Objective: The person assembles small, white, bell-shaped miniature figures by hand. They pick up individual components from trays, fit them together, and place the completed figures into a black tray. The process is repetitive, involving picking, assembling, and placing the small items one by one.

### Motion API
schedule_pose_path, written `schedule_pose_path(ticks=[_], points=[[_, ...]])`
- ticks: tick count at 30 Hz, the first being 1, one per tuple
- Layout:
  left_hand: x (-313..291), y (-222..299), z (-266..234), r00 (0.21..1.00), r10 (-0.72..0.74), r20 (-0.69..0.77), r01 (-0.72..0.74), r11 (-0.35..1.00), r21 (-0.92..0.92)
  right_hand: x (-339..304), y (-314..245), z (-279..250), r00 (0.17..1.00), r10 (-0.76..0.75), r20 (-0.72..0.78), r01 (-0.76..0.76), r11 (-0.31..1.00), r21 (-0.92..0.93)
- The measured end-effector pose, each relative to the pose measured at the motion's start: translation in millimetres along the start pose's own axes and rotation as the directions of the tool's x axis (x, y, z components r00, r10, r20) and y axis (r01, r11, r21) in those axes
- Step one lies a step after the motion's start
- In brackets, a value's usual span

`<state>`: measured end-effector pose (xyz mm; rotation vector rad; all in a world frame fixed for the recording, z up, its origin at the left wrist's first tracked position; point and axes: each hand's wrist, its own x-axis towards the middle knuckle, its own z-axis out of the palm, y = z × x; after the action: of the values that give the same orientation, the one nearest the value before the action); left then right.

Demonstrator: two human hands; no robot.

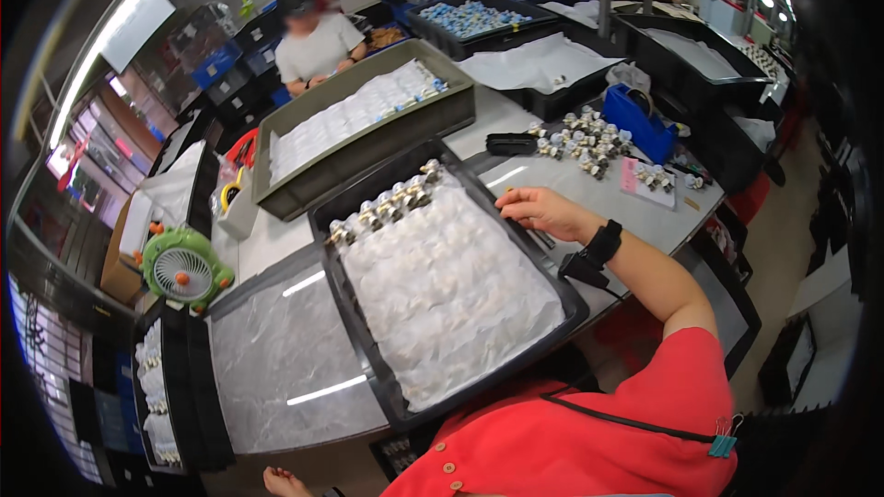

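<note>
My right hand (539, 210) is over the right rim of a black tray (564, 287), its fingers bent and drawn together at the tips. Anything between them is too small to make out. White, crumpled lining sheet (451, 285) covers most of the tray. Along its far end lies a row of small silvery metal parts (385, 205) with pale tops. Low at the picture's bottom edge, my left hand (285, 482) hangs away from the tray, with loosely bent fingers and nothing visible in it.
Beyond the tray stands an olive bin (368, 120). More metal parts (582, 140) are heaped at the right, near a blue tape dispenser (640, 124) and a pink pad (635, 177). A green fan (184, 267) is left. A person (316, 41) works across the table.
</note>
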<state>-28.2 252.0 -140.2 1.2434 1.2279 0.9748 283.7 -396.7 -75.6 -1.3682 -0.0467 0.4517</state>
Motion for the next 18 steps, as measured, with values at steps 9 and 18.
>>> schedule_pose_path(ticks=[9, 18], points=[[-87, 39, 100, 0.853, 0.509, 0.112, -0.520, 0.813, 0.262, -19, -2, -50, 0.999, -0.018, -0.040, 0.024, 0.985, 0.170], [-94, -3, 134, 0.842, 0.434, 0.321, -0.520, 0.812, 0.267, -56, -38, -155, 0.493, -0.365, -0.790, 0.715, 0.687, 0.129]])
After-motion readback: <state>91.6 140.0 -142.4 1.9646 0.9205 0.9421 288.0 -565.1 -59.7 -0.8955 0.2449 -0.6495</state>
